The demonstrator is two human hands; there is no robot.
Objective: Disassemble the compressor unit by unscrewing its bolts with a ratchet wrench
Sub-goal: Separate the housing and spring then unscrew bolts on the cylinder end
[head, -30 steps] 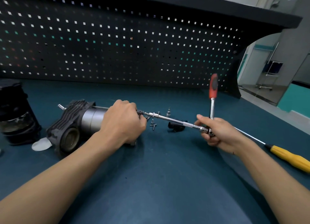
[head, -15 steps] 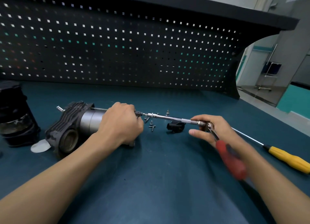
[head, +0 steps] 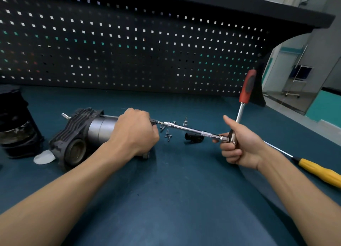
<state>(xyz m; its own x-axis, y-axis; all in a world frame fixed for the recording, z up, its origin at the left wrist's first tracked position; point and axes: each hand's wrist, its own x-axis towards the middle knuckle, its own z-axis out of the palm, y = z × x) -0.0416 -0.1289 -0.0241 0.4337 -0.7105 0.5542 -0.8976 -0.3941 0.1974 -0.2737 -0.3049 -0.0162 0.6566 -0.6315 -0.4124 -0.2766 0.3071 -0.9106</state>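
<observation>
Left hand (head: pixel 135 133) clamped over compressor unit (head: pixel 79 135) at centre left; right hand (head: pixel 239 146) gripping ratchet wrench (head: pixel 238 116), red handle upright.

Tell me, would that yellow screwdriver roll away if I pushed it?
Probably a little. The yellow screwdriver lies flat on the smooth blue bench top, and its handle looks rounded, so a sideways push could roll it. Its long thin metal shaft looks stiff, not bendy. It's likely light enough for you to lift.
</observation>
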